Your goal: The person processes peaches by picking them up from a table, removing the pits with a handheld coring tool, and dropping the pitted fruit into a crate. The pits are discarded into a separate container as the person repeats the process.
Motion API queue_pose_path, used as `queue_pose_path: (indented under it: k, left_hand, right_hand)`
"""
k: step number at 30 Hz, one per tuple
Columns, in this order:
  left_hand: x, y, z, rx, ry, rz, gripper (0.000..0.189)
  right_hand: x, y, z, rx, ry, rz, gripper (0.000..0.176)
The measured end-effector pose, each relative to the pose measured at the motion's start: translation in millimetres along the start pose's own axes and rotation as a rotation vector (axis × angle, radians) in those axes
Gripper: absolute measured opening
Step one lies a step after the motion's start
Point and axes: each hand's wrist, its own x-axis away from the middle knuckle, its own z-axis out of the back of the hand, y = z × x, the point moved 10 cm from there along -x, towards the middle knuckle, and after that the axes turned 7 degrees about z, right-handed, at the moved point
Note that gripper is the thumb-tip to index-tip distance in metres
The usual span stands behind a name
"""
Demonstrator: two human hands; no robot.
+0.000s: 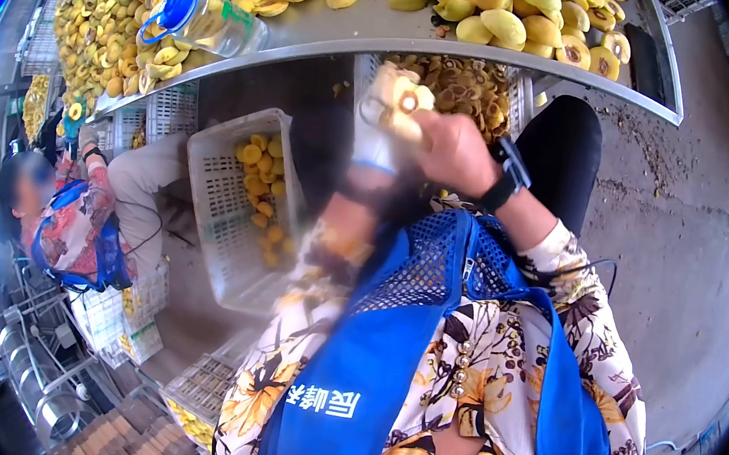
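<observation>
My left hand (375, 134), in a pale glove and smeared by motion, is closed around a yellow peach half (409, 103) with a brown centre. Pressed close beside it is my right hand (461, 153), bare, with a dark watch at the wrist. Its fingers are curled shut, and whatever lies in them is hidden. Both hands are above my lap, just short of the metal table's edge (331, 48). Beneath and beyond them, a crate holds brownish fruit pieces (470, 91).
Many halved peaches (504, 28) cover the table, where a blue-capped bottle (217, 24) lies tilted. On the floor to my left, a white crate (205, 209) holds orange-yellow halves (262, 166). A co-worker (77, 222) in a blue vest sits farther left, near stacked crates (116, 316).
</observation>
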Motion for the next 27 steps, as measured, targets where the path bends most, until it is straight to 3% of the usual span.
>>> queue_pose_path:
  k: [1, 2, 3, 5, 9, 12, 13, 19, 22, 25, 27]
  left_hand:
    - [-3.0, 6.1, -10.1, 0.213, -0.133, 0.015, 0.036]
    - [-1.5, 2.7, 35.6, 0.115, 0.358, 0.072, 0.040]
    - [-1.4, 7.2, 37.8, 0.072, 0.312, 0.058, 0.042]
    - [-3.4, 12.6, 45.0, -0.026, 0.270, -0.001, 0.044]
    - [-8.6, 13.1, 46.4, -0.054, 0.302, -0.167, 0.042]
    - [-11.7, 2.5, 41.7, -0.024, 0.245, -0.109, 0.042]
    - [-11.0, 6.5, 38.7, -0.050, 0.245, -0.197, 0.042]
    - [-5.8, 0.7, 21.8, 0.043, 0.086, -0.206, 0.032]
    - [-1.4, 1.0, 14.9, 0.036, 0.113, -0.206, 0.041]
    - [4.8, 13.9, 11.2, -0.182, 0.173, -0.428, 0.038]
    - [-0.1, 11.0, 17.3, -0.203, 0.178, -0.374, 0.036]
  right_hand:
    - [3.6, -4.7, 3.2, -0.078, 0.084, -0.030, 0.029]
    - [14.1, 23.7, 8.8, -0.219, 0.184, -0.358, 0.034]
    - [11.6, 28.1, 17.6, -0.075, 0.142, -0.312, 0.036]
    - [18.8, 62.9, 24.9, 0.004, 0.137, -0.523, 0.037]
    - [14.7, 17.6, 15.1, 0.043, 0.021, -0.271, 0.027]
    - [27.3, 41.5, -8.9, -0.147, 0.008, -0.421, 0.023]
    - [27.6, 40.8, -10.4, -0.121, -0.002, -0.408, 0.023]
    - [24.8, 22.9, -3.7, -0.014, 0.002, -0.347, 0.022]
    - [34.1, 36.9, -11.9, -0.049, 0.026, -0.445, 0.022]
    - [34.3, 35.9, -12.6, -0.084, 0.015, -0.448, 0.020]
    - [34.4, 34.7, -14.0, -0.139, -0.010, -0.408, 0.019]
